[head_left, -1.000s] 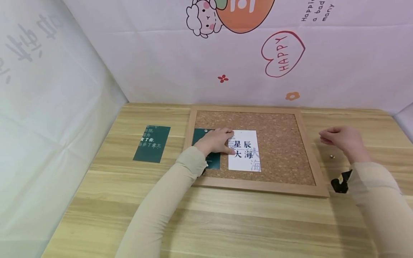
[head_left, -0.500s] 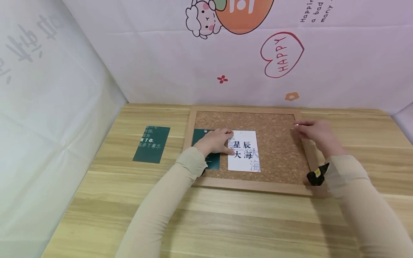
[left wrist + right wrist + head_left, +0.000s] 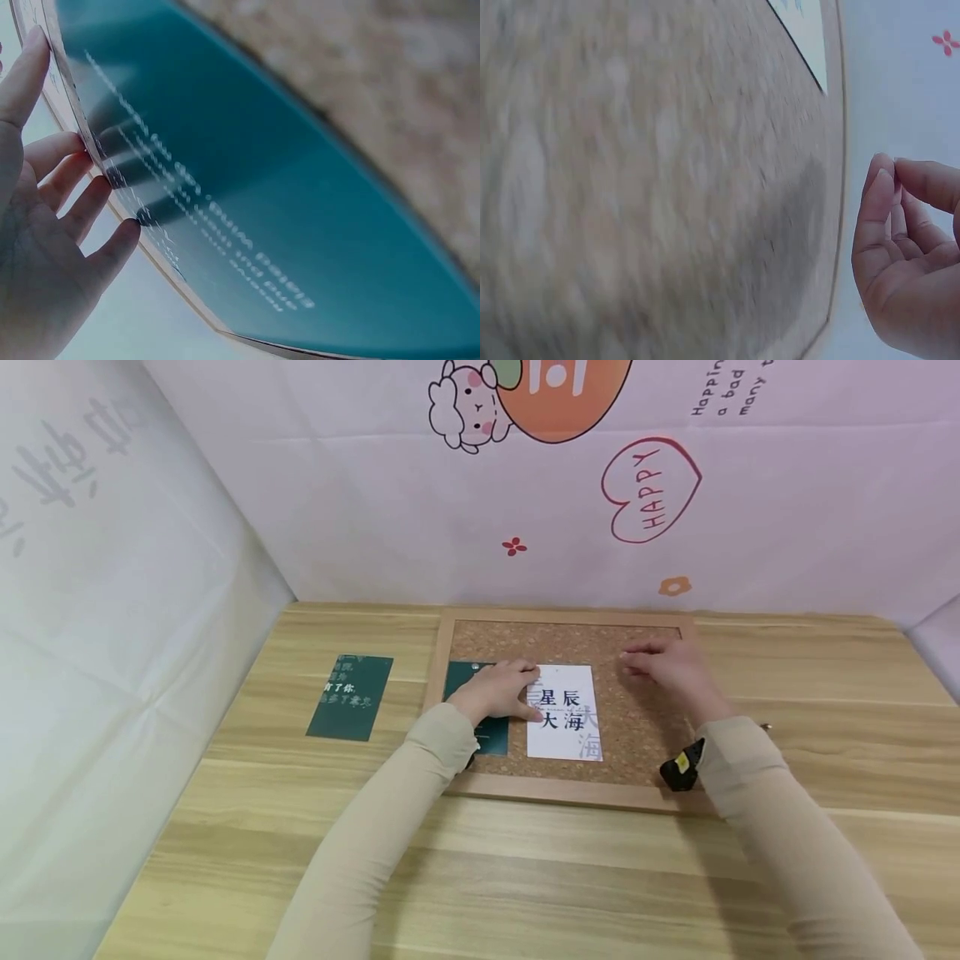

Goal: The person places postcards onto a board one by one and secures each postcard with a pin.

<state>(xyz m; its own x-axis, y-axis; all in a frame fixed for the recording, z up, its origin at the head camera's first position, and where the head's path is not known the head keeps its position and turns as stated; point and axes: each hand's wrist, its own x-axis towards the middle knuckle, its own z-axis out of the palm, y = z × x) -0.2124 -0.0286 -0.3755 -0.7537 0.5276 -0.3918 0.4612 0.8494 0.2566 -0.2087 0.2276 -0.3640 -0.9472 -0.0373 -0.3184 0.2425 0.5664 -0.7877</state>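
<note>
My left hand (image 3: 498, 689) rests with its fingers spread over a green card (image 3: 491, 739) and the left part of a white card (image 3: 564, 739), its thumb on the white card's print. Both cards lie on a cork board (image 3: 517, 639). A small shiny tack (image 3: 476, 667) sits at the green card's top. Over the cork, right of the white card, my right hand (image 3: 675, 672) pinches a tiny push pin between thumb and forefinger; the pin is almost hidden by the fingertips. In the left wrist view the fingertips touch the green card's surface.
Another green card (image 3: 350, 697) lies on the wooden table (image 3: 225, 827) left of the board. A loose shiny tack (image 3: 766, 727) lies right of the board, beside the sleeve. Printed white cloth (image 3: 375, 527) hangs behind the table.
My right hand has moved left from the table beside the board to above the cork, near the white card, carrying the push pin. My left hand has stayed in place on the cards.
</note>
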